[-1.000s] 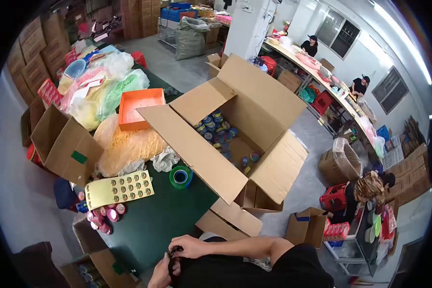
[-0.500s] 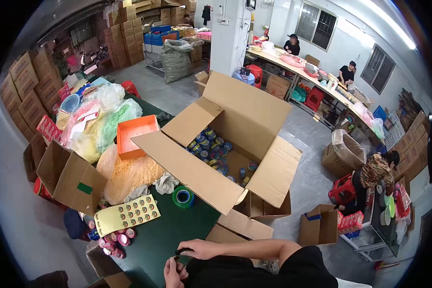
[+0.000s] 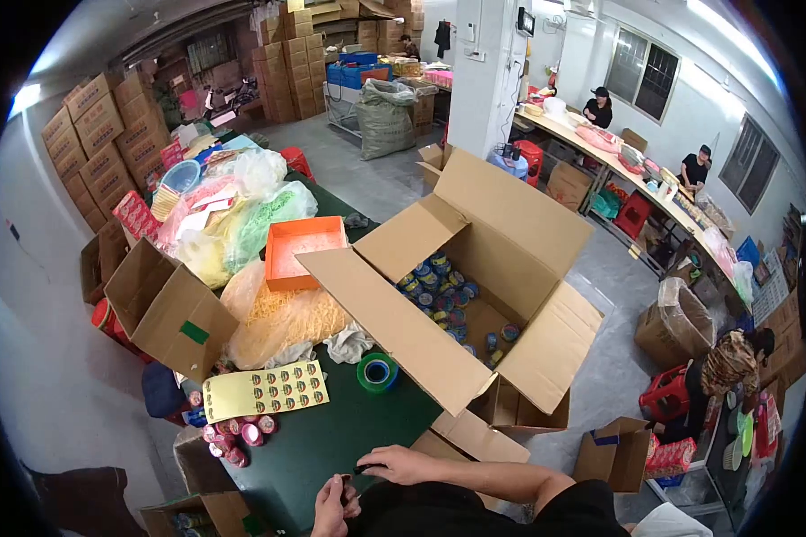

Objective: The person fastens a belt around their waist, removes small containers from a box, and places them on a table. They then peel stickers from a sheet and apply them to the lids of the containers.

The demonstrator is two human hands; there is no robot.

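My right hand (image 3: 401, 464) reaches in from the right at the bottom edge of the green table (image 3: 331, 434). Its fingertips pinch a small dark object (image 3: 360, 469). My left hand (image 3: 333, 507) is just below it, fingers curled on the same dark object, which is too small to identify. Beyond my hands lie a green tape roll (image 3: 377, 372), a yellow sticker sheet (image 3: 265, 391) and several pink round lids (image 3: 238, 434). A large open cardboard box (image 3: 403, 318) holds several small round tins (image 3: 439, 295).
An orange tray (image 3: 304, 252), a bag of yellow shredded paper (image 3: 278, 315), more filled bags and an open carton (image 3: 172, 309) crowd the table's left. Smaller cartons stand on the floor at right. Other people work at a long bench (image 3: 636, 179) far right.
The view has tilted up, so the box and table sit lower and further right in the frame. My hands stay together at the bottom edge on the dark object.
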